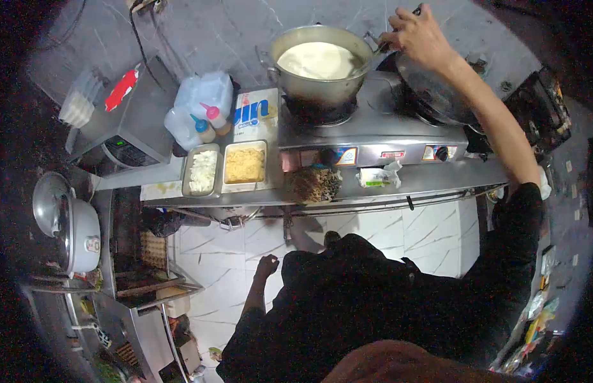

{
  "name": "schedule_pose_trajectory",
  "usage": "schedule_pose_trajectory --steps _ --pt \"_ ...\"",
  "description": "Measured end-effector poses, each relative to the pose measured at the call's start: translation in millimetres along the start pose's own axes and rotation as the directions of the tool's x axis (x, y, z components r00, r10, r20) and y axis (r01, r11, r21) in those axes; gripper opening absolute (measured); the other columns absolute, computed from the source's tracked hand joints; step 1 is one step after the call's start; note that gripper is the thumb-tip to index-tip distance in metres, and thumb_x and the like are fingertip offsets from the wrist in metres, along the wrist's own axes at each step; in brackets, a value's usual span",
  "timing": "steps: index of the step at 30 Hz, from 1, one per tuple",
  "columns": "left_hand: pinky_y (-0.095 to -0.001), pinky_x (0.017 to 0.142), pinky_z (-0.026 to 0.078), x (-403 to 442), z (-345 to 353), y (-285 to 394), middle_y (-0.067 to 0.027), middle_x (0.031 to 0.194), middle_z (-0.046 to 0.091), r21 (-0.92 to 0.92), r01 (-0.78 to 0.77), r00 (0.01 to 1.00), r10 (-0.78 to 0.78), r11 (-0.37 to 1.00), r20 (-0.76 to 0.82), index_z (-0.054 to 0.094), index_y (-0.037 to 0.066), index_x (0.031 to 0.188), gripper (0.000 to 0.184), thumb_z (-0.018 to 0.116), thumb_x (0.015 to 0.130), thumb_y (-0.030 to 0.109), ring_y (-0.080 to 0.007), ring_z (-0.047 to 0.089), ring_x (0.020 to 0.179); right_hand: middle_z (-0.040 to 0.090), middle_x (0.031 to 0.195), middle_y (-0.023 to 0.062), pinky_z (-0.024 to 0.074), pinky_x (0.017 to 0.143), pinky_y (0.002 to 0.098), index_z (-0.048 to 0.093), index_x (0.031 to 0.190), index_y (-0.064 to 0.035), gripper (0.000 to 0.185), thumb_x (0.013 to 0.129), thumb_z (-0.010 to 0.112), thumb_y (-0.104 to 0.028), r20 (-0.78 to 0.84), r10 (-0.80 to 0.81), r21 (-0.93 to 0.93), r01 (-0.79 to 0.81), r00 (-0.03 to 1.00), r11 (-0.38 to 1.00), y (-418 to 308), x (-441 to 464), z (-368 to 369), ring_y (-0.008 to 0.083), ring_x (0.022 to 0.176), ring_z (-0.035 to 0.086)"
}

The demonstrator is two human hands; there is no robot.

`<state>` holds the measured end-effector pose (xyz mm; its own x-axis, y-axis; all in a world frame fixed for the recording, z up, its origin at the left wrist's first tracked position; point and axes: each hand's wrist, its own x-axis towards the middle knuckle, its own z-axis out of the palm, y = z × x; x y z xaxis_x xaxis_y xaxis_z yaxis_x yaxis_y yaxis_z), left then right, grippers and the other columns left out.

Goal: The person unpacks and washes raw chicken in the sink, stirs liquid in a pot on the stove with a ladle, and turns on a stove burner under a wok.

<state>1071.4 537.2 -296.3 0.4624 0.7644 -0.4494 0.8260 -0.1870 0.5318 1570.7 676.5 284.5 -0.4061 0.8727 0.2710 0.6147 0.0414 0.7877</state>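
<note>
My right hand is closed around a dark handle, above the right rim of a large metal pot. What the handle belongs to is hard to make out. The pot stands on the left burner of the gas stove and holds a pale, creamy liquid. Behind my right forearm, a dark wok-like pan sits on the right burner. My left hand hangs low beside my body over the floor, fingers curled in, with nothing visible in it.
On the counter left of the stove are a tray of chopped white pieces, a tray of yellow shreds, and two squeeze bottles. A microwave, a wire-like scrubber and a white packet lie nearby.
</note>
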Motion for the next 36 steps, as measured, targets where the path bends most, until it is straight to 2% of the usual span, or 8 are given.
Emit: schedule_pose_trajectory --steps 9,10,13,16,20,22,31,36 --pt "-0.0420 0.073 0.049 -22 32 -40 -0.0137 0.082 0.065 -0.155 -0.095 0.973 0.058 0.983 -0.225 0.063 0.011 0.081 0.014 0.066 0.076 0.023 -0.0330 0.062 0.079 0.056 0.095 0.0000 0.0331 0.086 0.0477 0.068 0.097 -0.0264 0.028 0.072 0.058 -0.018 -0.138 0.009 0.122 0.008 0.990 0.992 -37 19 51 0.0142 0.101 0.047" --pt "-0.0407 0.075 0.049 -26 31 -37 -0.0131 0.085 0.065 -0.131 0.068 0.984 -0.088 0.989 -0.157 0.063 0.012 0.084 0.014 0.064 0.077 0.024 -0.0318 0.062 0.082 0.058 0.097 0.0007 0.0334 0.086 0.0487 0.068 0.096 -0.0254 0.026 0.073 0.057 -0.019 -0.150 0.020 0.124 -0.001 0.988 0.992 -42 23 56 0.0150 0.103 0.047" --pt "-0.0392 0.077 0.049 -28 36 -46 -0.0121 0.091 0.064 -0.105 0.068 0.986 -0.083 0.992 -0.143 0.064 0.013 0.087 0.015 0.061 0.079 0.026 -0.0300 0.061 0.087 0.057 0.098 0.0009 0.0322 0.087 0.0493 0.066 0.100 -0.0246 0.029 0.073 0.057 -0.018 -0.169 0.040 0.104 -0.023 0.985 0.994 -50 38 71 0.0150 0.103 0.046" --pt "-0.0380 0.078 0.049 -16 59 -80 -0.0111 0.095 0.064 0.045 -0.120 0.984 0.124 0.992 -0.130 0.064 0.014 0.090 0.018 0.059 0.081 0.028 -0.0289 0.060 0.091 0.055 0.099 0.0008 0.0302 0.089 0.0502 0.065 0.103 -0.0236 0.032 0.073 0.056 -0.017 -0.117 0.060 0.095 -0.049 0.991 0.994 -53 55 76 0.0144 0.105 0.044" --pt "-0.0380 0.078 0.049 -25 57 -68 -0.0109 0.096 0.064 -0.092 -0.048 0.988 0.034 0.995 -0.152 0.064 0.013 0.091 0.018 0.058 0.082 0.028 -0.0292 0.060 0.090 0.061 0.096 0.0048 0.0371 0.087 0.0491 0.066 0.101 -0.0200 0.027 0.076 0.057 -0.024 -0.167 0.038 0.078 -0.025 0.985 0.997 -54 82 96 0.0188 0.102 0.052" --pt "-0.0381 0.078 0.049 -25 59 -64 -0.0112 0.096 0.063 -0.109 0.009 0.991 -0.024 0.994 -0.130 0.063 0.013 0.091 0.019 0.057 0.082 0.029 -0.0295 0.060 0.090 0.058 0.096 0.0052 0.0320 0.087 0.0523 0.066 0.098 -0.0193 0.026 0.076 0.056 -0.030 -0.045 0.057 0.064 -0.054 0.997 0.997 -57 92 90 0.0199 0.105 0.047" --pt "-0.0404 0.074 0.050 -39 54 -60 -0.0122 0.095 0.063 0.176 -0.084 0.991 0.100 0.981 -0.085 0.063 0.015 0.088 0.020 0.047 0.085 0.025 -0.0297 0.060 0.088 0.056 0.093 0.0079 0.0266 0.090 0.0572 0.065 0.097 -0.0169 0.028 0.081 0.052 -0.035 -0.067 -0.001 0.111 0.008 0.998 0.994 -46 80 86 0.0215 0.102 0.045" --pt "-0.0409 0.068 0.051 -34 46 -69 -0.0125 0.096 0.061 0.162 -0.145 0.987 0.153 0.976 -0.042 0.061 0.014 0.090 0.019 0.044 0.084 0.021 -0.0300 0.059 0.087 0.056 0.091 0.0073 0.0268 0.089 0.0579 0.066 0.097 -0.0184 0.025 0.082 0.050 -0.030 -0.009 -0.001 0.171 0.003 1.000 0.985 -41 52 66 0.0209 0.101 0.045"
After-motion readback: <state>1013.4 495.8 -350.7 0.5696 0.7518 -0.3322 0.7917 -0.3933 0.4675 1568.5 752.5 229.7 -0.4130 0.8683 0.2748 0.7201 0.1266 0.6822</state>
